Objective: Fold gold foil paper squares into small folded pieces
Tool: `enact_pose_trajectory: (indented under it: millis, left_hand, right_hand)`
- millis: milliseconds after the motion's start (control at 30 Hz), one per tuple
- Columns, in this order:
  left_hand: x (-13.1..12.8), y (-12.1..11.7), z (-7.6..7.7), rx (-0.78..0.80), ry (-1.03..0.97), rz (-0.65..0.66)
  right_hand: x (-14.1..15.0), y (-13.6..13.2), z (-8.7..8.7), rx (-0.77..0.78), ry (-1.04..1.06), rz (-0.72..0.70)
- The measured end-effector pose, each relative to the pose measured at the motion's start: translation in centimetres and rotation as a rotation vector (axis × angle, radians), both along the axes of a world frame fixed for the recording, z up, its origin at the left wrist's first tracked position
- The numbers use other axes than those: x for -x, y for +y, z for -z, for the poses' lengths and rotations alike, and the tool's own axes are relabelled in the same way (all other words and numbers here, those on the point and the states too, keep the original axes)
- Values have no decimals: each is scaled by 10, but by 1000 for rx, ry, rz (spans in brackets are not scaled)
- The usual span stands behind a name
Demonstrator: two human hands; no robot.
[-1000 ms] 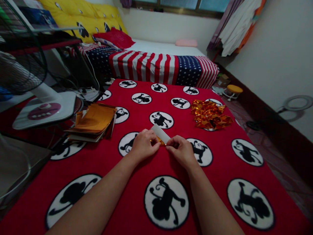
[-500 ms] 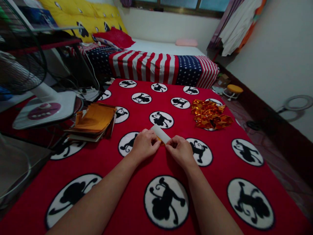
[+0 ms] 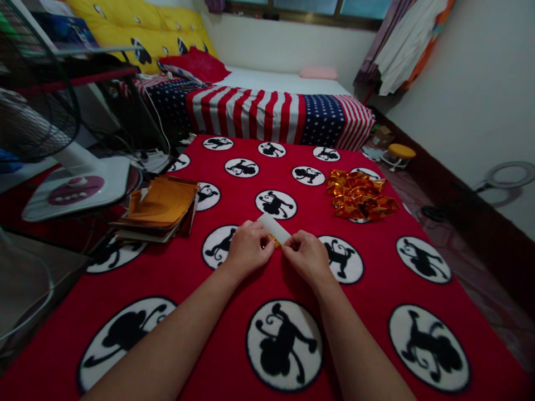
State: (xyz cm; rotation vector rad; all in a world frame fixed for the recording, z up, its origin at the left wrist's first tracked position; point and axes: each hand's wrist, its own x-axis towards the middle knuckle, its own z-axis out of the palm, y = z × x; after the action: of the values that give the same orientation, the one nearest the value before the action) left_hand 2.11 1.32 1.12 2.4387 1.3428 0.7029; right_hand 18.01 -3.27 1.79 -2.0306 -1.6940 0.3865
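Note:
Between my two hands lies a small sheet of paper (image 3: 275, 229), its white back showing and a bit of shiny gold near its lower edge. My left hand (image 3: 249, 245) is closed on the left end, the fingers bent and partly hiding it. At the right end my right hand (image 3: 307, 252) pinches the corner between thumb and fingers. Both hands rest low over the red cloth (image 3: 234, 328) with monkey prints. A pile of folded shiny gold paper pieces (image 3: 361, 195) sits to the right, beyond my right hand. Left of my hands is a stack of gold paper sheets (image 3: 163, 201).
At the left stands an electric fan (image 3: 79, 186) on a white base, close to the paper stack. A bed (image 3: 267, 114) with a striped and starred cover is beyond the far edge. A round yellow stool (image 3: 401, 152) stands by the right wall.
Hardly anything differs. The paper between my hands has dipped slightly, and a little more gold shows near my left thumb.

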Motion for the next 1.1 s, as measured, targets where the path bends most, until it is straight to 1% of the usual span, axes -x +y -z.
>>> enact_pose_trajectory:
  millis: [200, 533, 833, 1100]
  left_hand:
    - [0, 1, 2, -22, -39, -15]
    - [1, 2, 8, -24, -61, -31]
    - [0, 1, 3, 17, -65, -41]
    - [-1, 0, 5, 19, -51, -50]
  right_hand:
    - [1, 0, -1, 27, -37, 25]
    - [2, 0, -5, 37, -54, 15]
    - [3, 0, -6, 49, -67, 10]
    - [5, 2, -6, 84, -104, 42]
